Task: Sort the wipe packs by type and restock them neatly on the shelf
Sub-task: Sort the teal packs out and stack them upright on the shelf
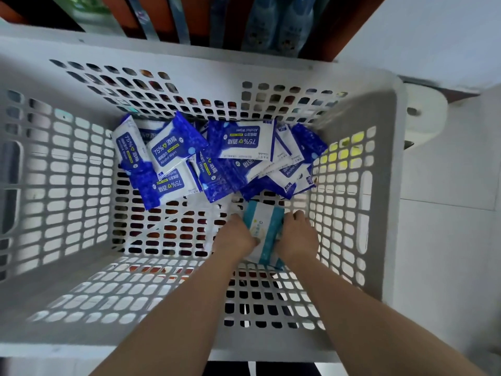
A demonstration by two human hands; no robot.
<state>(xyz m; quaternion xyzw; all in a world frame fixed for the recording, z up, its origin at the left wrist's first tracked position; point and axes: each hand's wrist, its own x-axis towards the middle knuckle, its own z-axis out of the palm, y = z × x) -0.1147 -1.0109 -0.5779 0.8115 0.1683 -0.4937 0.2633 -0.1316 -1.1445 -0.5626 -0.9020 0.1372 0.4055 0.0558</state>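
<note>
Teal wipe pack (264, 226) sat between my left grip (234, 237) and right grip (296, 234), both curled round its sides; blue alcohol packs (238, 142) lay just beyond them.

Basket (67, 191): alcohol wipe packs (217, 156) heaped inside at far end; lone wipe pack (264, 234) inside, nearer, right; shelf (349, 31) behind basket.

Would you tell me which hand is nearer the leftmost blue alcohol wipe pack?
Left. The left hand grips the teal pack's left edge, toward that blue pack; the right hand grips its right edge, farther away.
</note>
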